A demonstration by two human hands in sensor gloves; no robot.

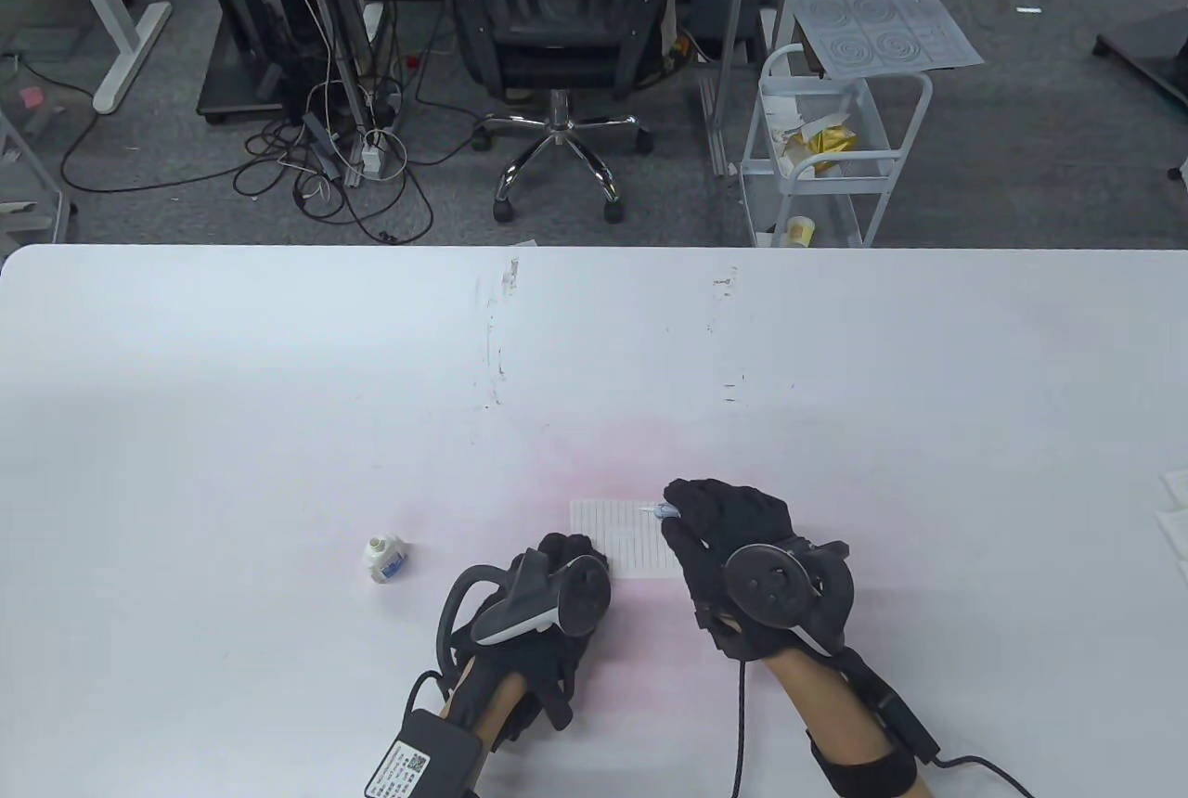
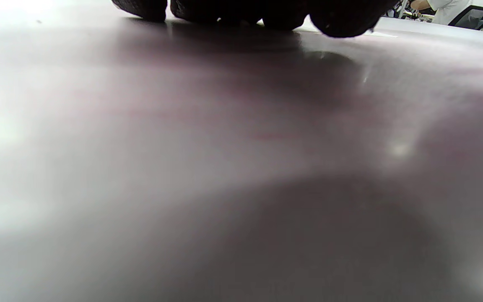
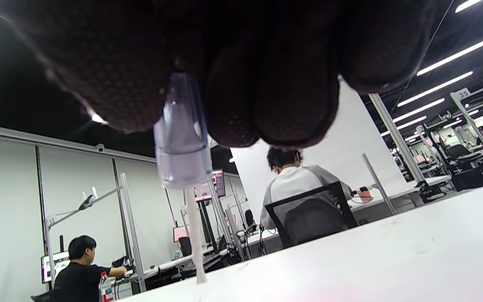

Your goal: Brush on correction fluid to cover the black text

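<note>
A small lined paper (image 1: 624, 538) with text lies on the white table near the front. My left hand (image 1: 566, 557) rests on the paper's lower left corner, fingers down on the table (image 2: 266, 16). My right hand (image 1: 715, 520) pinches the clear cap (image 3: 181, 138) of the correction fluid brush, and the white brush stem (image 3: 194, 235) points down with its tip (image 1: 650, 510) over the paper's upper right part. The open correction fluid bottle (image 1: 383, 558) stands on the table left of my left hand.
The white table (image 1: 278, 390) stretches wide behind the paper, with scuff marks (image 1: 497, 343) near the middle. Paper sheets (image 1: 1174, 510) lie at the right edge. An office chair (image 1: 557, 19) and a white cart (image 1: 826, 148) stand beyond the far edge.
</note>
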